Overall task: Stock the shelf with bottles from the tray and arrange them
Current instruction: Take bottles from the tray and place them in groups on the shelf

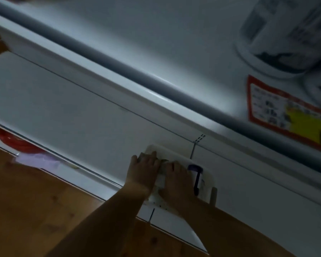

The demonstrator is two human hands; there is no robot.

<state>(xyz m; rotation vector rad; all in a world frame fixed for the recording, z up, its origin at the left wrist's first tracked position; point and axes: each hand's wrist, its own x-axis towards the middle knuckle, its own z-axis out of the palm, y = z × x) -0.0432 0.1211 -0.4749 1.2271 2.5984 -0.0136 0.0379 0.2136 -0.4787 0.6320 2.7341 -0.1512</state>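
The view is dim, blurred and tilted. Low down, a white tray (208,179) sits against the white shelf unit (85,115). Both of my hands reach into it side by side. My left hand (143,168) and my right hand (176,176) close around a pale white bottle (161,179) between them, and its top end looks greenish. To the right of my right hand lies another white bottle with a dark purple marking (196,175). My hands and forearms hide the rest of the tray.
A grey rail (119,65) runs diagonally along the shelf edge. Large white labelled containers (285,32) stand at the upper right above a red and yellow price tag (287,115). There is wooden floor (35,204) at the lower left, and red and white packaging (20,145) at the left.
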